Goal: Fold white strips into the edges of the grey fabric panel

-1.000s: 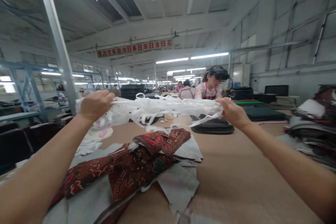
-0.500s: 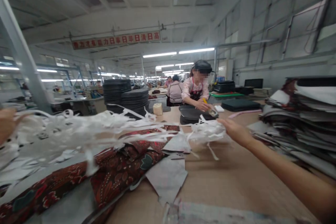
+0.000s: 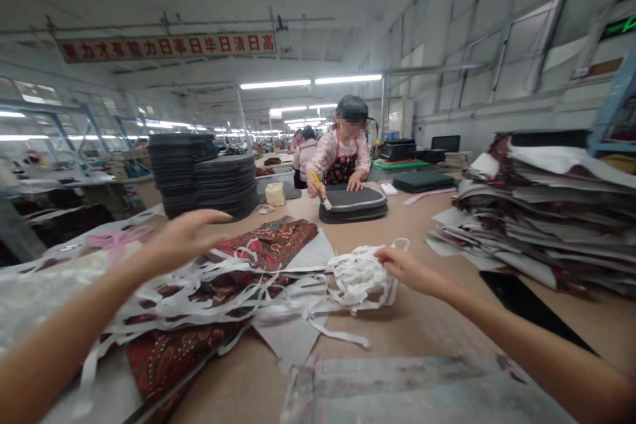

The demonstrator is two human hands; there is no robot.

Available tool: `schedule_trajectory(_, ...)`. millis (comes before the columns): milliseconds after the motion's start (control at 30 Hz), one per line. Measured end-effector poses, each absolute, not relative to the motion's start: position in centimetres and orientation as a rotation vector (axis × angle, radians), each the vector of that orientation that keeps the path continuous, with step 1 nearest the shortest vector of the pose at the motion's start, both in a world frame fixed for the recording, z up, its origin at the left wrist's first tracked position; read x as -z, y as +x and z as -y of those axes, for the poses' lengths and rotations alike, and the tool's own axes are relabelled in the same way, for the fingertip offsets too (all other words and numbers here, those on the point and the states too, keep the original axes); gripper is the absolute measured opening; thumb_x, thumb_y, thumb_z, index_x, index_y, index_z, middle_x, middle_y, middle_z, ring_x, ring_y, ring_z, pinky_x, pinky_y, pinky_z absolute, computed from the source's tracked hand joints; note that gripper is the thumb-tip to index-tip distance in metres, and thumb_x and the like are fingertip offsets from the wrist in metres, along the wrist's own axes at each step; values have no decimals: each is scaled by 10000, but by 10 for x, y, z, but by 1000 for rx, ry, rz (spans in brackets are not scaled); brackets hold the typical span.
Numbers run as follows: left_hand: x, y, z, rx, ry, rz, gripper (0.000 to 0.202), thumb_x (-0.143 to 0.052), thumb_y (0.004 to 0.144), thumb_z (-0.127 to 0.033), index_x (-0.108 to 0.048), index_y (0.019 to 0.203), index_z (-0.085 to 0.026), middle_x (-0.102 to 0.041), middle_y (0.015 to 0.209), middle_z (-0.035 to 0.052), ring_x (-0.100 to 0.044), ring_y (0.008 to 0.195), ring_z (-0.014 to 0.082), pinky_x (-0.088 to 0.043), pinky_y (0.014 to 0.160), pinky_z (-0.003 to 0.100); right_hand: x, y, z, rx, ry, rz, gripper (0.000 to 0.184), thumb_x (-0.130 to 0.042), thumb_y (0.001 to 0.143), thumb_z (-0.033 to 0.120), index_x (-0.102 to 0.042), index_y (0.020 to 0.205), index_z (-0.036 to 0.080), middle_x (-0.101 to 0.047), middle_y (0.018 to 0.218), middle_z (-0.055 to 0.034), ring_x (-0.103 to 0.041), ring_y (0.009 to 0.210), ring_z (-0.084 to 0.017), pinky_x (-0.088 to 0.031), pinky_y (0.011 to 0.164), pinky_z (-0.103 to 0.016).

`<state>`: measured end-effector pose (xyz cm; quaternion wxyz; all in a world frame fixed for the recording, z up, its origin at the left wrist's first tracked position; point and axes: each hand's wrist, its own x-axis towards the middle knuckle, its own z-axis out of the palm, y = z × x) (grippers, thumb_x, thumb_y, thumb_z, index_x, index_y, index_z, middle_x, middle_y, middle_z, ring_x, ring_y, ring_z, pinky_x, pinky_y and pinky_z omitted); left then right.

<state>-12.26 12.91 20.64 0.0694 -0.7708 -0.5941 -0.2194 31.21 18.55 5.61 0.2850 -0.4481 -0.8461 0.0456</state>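
Observation:
A tangle of narrow white fabric strips (image 3: 365, 278) lies across the table, trailing left over brown-red patterned fabric (image 3: 278, 238). My right hand (image 3: 405, 268) pinches the right end of the bundled strips between thumb and fingers. Over the left part of the strips hovers my left hand (image 3: 186, 238), its fingers stretched out and apart, holding nothing. Beneath the strips, a pale grey-white piece of material (image 3: 293, 334) shows its pointed corner on the brown tabletop.
Across the table a person (image 3: 342, 156) brushes a small stack of dark pads (image 3: 352, 202). Tall dark stacks (image 3: 223, 185) stand at back left, beside a cream block (image 3: 275, 194). Layered fabric sheets (image 3: 531, 212) rise on the right, near a black strip (image 3: 536, 308).
The strips, stretched between both hands before, now lie lower on the fabric and table. My left hand has opened and moved inward from the left edge. The co-worker's brush has shifted left.

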Motion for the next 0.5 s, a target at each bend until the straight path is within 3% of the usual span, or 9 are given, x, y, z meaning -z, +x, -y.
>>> schedule_trajectory(100, -143, -29, -137, 512, -2669, 1564, 162, -578, 834, -319, -644, 933, -210, -665, 995, 15, -594, 946, 157, -435, 876, 240, -58, 299, -176, -57, -1273, 2158, 213, -410, 883, 221, -606, 888, 138, -643, 905, -117, -585, 858, -245, -444, 786, -384)
schedule_trajectory(167, -99, 30, -139, 426, -2782, 1441, 206, -587, 832, -379, -645, 964, -233, -660, 1007, 8, -589, 972, 170, -429, 888, 246, -56, 288, -172, -26, -1293, 2112, 160, -487, 852, 244, -618, 861, 152, -644, 906, -112, -570, 885, -266, -407, 813, -400)
schedule_trajectory(233, -62, 70, -142, 371, -2804, 1402, 403, -646, 767, -424, -596, 1098, -202, -621, 1111, 60, -572, 1024, 219, -448, 883, 279, -51, 283, -173, -36, -1301, 2076, 58, -559, 772, 186, -615, 769, 171, -647, 839, -83, -573, 845, -249, -397, 795, -364)
schedule_trajectory(267, -47, 83, -144, 357, -2792, 1398, 506, -662, 745, -399, -543, 1186, -181, -579, 1186, 92, -553, 1063, 243, -441, 906, 305, -48, 283, -175, -50, -1308, 2045, 46, -569, 737, 152, -599, 712, 175, -641, 791, -70, -574, 806, -232, -396, 773, -340)
schedule_trajectory(367, -22, 91, -154, 333, -2710, 1454, 429, -521, 789, -133, -508, 1215, -180, -451, 1347, 126, -532, 1114, 250, -441, 900, 325, -43, 301, -191, -114, -1355, 1838, 124, -519, 740, 121, -531, 631, 179, -590, 664, -42, -547, 668, -184, -396, 668, -292)
schedule_trajectory(500, -23, 67, -169, 352, -2613, 1555, 366, -381, 859, -102, -525, 1167, -236, -583, 1162, 84, -571, 1052, 226, -457, 829, 304, -45, 346, -223, -283, -1359, 1447, 152, -483, 830, 154, -503, 680, 163, -537, 612, -5, -524, 583, -151, -401, 561, -264)
